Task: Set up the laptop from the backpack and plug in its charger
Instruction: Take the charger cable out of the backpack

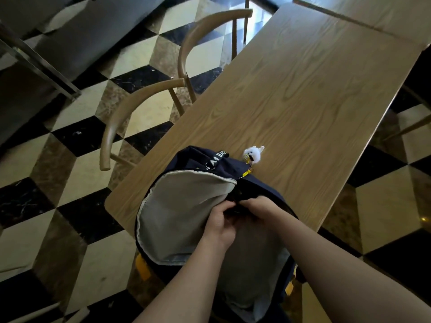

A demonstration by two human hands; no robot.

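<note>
On table (303,94), open backpack (182,206) (grey lining), left hand (219,226), right hand (257,209) gripping inside

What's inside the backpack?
Only grey lining shows inside the open backpack. Both hands, left and right, grip something dark there; no laptop is visible.

I am wearing nothing on my forearms: both are showing bare from the bottom edge of the picture up to the wrists, with no sleeve or cuff reaching into view. My left hand (219,226) is carrying no ring, watch, strap or glove on the parts that are showing. My right hand (261,207) is showing equally unadorned. The fingernails are too small and shadowed to make out.
</note>
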